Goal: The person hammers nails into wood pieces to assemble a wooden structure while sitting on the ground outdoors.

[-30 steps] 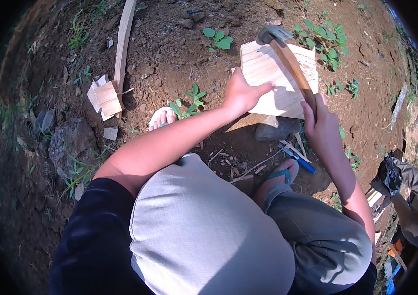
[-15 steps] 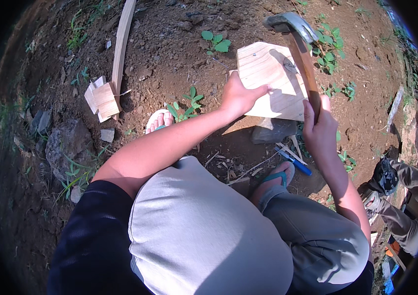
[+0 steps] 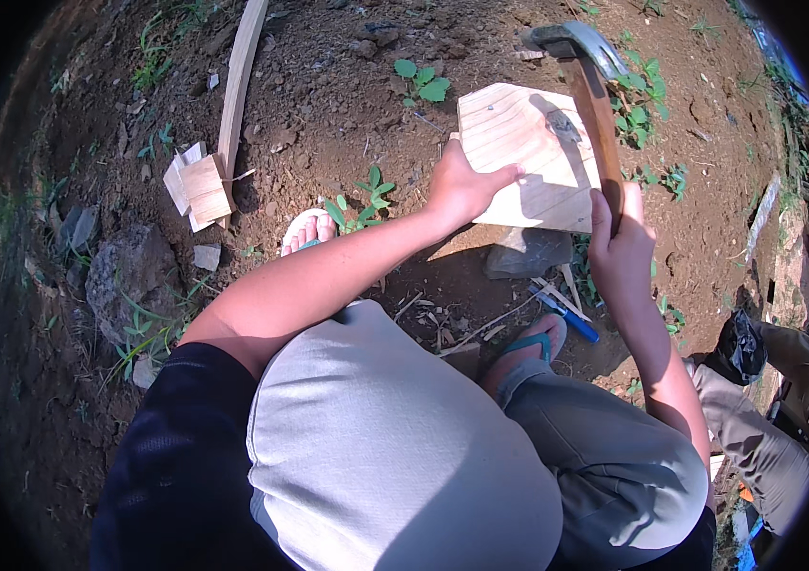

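Head view showed the left hand (image 3: pixel 462 193) gripping the board (image 3: pixel 528 143), thumb on top, other fingers mostly hidden; the right hand (image 3: pixel 625 246) curled tightly round the hammer's (image 3: pixel 597 119) handle. The board's near edge overlapped a grey stone (image 3: pixel 530 255).

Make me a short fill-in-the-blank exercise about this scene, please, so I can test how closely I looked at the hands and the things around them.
The tool gripped in the right hand is a ____. The left hand holds the edge of a pale board made of ____. The slim object on the ground beside the right foot is mostly ____ in colour. In the picture, the long strip lies to the ____ of the board.

Missing words: hammer; wood; blue; left.
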`<state>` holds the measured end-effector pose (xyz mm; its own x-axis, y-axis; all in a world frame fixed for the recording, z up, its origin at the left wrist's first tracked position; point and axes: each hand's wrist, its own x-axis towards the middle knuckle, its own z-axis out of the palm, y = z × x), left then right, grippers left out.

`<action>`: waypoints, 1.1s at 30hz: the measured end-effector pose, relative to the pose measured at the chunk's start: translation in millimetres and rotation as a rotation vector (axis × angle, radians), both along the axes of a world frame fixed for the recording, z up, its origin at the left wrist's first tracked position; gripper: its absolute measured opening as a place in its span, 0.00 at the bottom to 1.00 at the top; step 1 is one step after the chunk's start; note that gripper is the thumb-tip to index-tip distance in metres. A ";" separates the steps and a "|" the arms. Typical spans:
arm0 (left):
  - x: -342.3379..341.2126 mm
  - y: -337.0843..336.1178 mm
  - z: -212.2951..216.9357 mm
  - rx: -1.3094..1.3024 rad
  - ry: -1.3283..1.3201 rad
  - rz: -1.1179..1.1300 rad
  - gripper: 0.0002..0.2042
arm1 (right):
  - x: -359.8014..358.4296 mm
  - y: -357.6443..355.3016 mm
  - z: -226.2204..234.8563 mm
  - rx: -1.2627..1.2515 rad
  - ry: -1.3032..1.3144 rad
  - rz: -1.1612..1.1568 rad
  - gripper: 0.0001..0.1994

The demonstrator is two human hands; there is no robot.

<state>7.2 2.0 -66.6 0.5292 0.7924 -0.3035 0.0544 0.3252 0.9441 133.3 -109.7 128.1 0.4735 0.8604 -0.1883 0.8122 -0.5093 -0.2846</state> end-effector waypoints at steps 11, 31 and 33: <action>-2.6 -6.1 -4.8 0.034 0.010 0.008 0.34 | 4.4 13.5 -1.5 -0.310 -0.097 0.115 0.15; 0.7 -5.3 -0.9 -0.013 0.082 -0.047 0.32 | 10.0 9.5 -2.5 -0.223 -0.029 -0.032 0.17; -7.8 -12.3 -1.7 0.077 0.093 -0.034 0.33 | 9.8 23.6 12.3 -0.371 -0.071 0.038 0.16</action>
